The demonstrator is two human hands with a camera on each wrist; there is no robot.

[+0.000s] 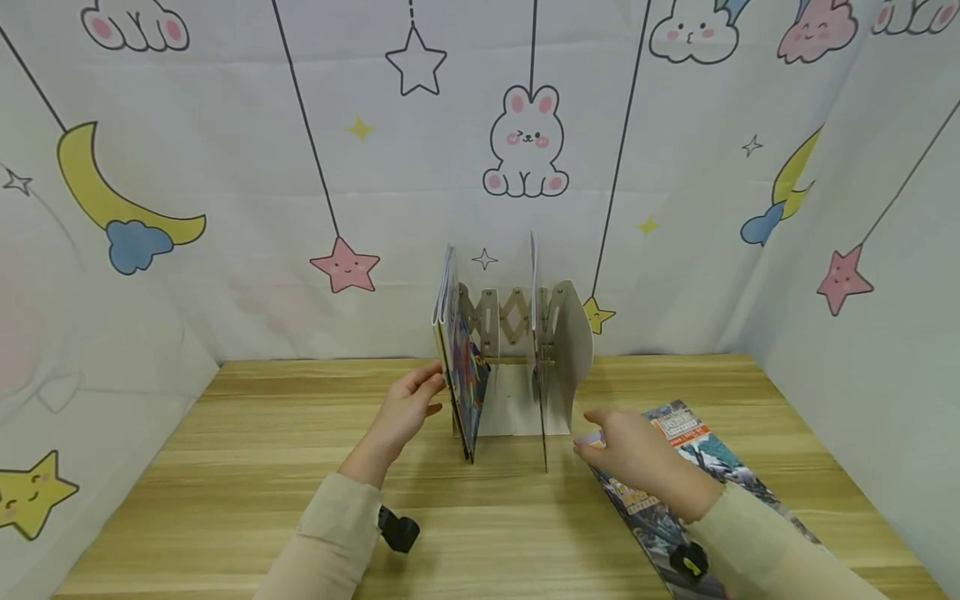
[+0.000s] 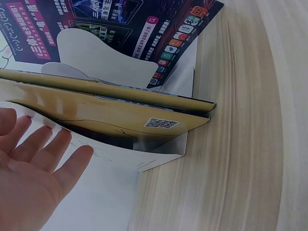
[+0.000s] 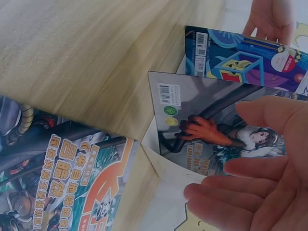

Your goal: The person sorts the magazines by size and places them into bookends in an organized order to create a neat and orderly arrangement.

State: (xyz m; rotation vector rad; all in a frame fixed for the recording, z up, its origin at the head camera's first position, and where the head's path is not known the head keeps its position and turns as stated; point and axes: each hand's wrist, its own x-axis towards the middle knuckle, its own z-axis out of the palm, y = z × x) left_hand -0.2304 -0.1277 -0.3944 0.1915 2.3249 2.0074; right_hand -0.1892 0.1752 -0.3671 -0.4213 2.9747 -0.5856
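An expandable bookend [image 1: 498, 404] with a metal lattice back stands on the table. Magazines [image 1: 467, 379] with a colourful cover stand against its left plate, and a single thin magazine [image 1: 540, 392] stands upright nearer its right plate [image 1: 566, 367]. My left hand [image 1: 397, 412] is at the left plate, its fingers spread along the white outer face [image 2: 110, 154] in the left wrist view. To the right, my right hand [image 1: 637, 454] is held with fingers extended, beside the right plate and above a loose magazine [image 1: 738, 467]. The right wrist view shows nothing in that hand's fingers.
The wooden table [image 1: 247, 467] carries the bookend near its back edge. Behind and on both sides hangs a white curtain [image 1: 420, 167] printed with stars, moons and rabbits. The loose magazine lies flat at the right front, partly under the right forearm.
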